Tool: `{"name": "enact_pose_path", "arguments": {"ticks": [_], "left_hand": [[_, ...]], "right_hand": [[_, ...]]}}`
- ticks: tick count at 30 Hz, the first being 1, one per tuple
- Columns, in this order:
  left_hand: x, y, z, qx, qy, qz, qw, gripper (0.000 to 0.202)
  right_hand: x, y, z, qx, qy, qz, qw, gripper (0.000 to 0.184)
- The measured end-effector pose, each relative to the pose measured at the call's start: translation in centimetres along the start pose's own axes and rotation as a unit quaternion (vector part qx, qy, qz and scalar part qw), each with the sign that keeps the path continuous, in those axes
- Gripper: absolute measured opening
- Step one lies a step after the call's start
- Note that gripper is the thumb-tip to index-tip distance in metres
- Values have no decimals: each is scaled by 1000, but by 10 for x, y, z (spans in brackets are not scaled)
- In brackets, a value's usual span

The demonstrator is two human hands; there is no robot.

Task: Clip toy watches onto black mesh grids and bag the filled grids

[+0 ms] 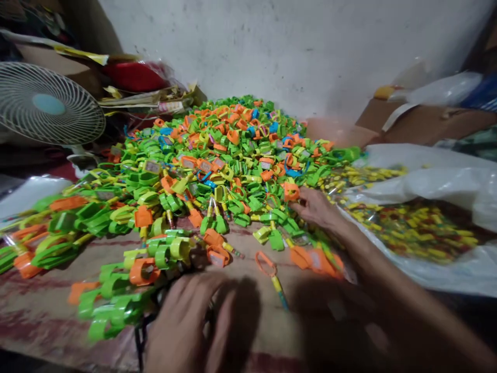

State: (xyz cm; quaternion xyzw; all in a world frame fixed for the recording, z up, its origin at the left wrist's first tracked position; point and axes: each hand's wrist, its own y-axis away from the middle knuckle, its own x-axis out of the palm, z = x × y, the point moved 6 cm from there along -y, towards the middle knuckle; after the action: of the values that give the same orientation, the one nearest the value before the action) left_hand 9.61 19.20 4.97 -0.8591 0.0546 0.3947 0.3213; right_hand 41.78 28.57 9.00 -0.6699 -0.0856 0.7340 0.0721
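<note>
My right hand (316,208) reaches to the front right of a big heap of plastic toy watches (233,155), green, orange, yellow and some blue. Its fingertips close on an orange toy watch (291,191) at the heap's edge. Low in the view, my left hand (190,316) is blurred, its fingers loosely curved and the thumb apart; nothing shows in it. Close beside it are stacked rows of green and orange toy watches (122,305). Between the hands, one orange loop with a yellow candy tube (277,287) lies alone on the table (248,331).
A white plastic bag (419,274) at right holds many small yellow tubes (423,228). Cardboard boxes (430,124) stand behind it. A fan (50,103) is at left, near a red object (135,76). The pale wall (272,46) rises behind the heap.
</note>
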Motion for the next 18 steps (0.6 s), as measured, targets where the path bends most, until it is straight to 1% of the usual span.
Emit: {"name": "enact_pose_path", "arguments": {"ticks": [1, 2, 3, 5, 7, 9, 10, 12, 15, 16, 18], "left_hand": [[15, -26, -20, 40, -4, 36, 999, 24], [32, -51, -34, 45, -23, 68, 996, 25], [51, -75, -42, 35, -49, 108, 992, 25], [90, -110, -44, -26, -90, 192, 977, 26], [122, -128, -40, -62, -91, 255, 961, 23], [141, -133, -34, -81, -83, 287, 951, 17], [145, -133, -32, -88, -79, 291, 949, 17], [142, -134, -28, -107, -72, 285, 950, 20], [121, -138, -24, -131, -58, 256, 956, 30], [113, -140, -22, -143, -35, 242, 959, 34], [99, -142, -17, -171, 57, 209, 961, 41]], "right_hand": [[2, 13, 3, 27, -36, 15, 999, 25], [4, 26, 6, 54, -78, 31, 995, 28], [6, 39, 9, 78, -118, 43, 989, 29], [7, 59, 14, 106, -171, 51, 978, 30], [7, 73, 14, 118, -187, 55, 974, 31], [12, 79, 9, 129, -201, 72, 968, 31], [15, 80, 7, 130, -213, 79, 965, 32], [23, 82, 1, 133, -246, 84, 956, 32], [32, 81, -5, 142, -282, 80, 946, 34], [33, 80, -5, 145, -285, 75, 945, 35], [31, 74, -3, 139, -288, 52, 946, 37]]}}
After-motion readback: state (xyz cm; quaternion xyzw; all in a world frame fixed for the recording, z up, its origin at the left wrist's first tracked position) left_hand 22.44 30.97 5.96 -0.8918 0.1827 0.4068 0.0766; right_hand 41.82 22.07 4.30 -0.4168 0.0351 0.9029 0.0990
